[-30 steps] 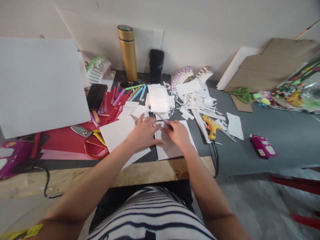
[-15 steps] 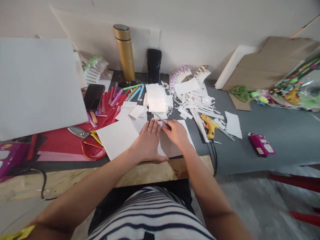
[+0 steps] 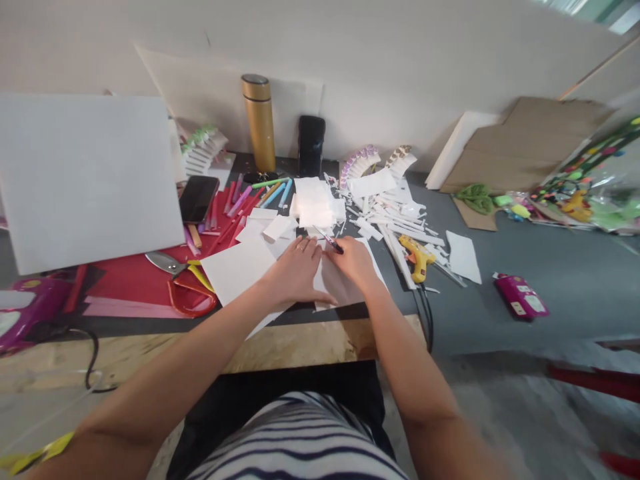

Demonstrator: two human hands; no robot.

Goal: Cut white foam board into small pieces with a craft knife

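My left hand [image 3: 296, 272] lies flat, fingers stretched out, pressing a white sheet [image 3: 340, 283] on the grey table top near the front edge. My right hand [image 3: 354, 261] is closed round a small red and black cutter [image 3: 330, 241], its tip resting on the same sheet just beside my left fingertips. A second white sheet [image 3: 236, 267] lies to the left, partly under my left forearm.
Scissors with an orange handle [image 3: 181, 275] lie on red paper at the left, beside a phone [image 3: 199, 198] and several coloured pens [image 3: 253, 190]. A gold flask [image 3: 259, 122] stands at the back. White strips, a yellow glue gun [image 3: 418, 256] and a pink box [image 3: 520, 296] lie to the right.
My left hand has drawn in toward my right hand and flattened on the sheet. The right hand keeps the cutter in much the same spot. The camera view has tilted slightly.
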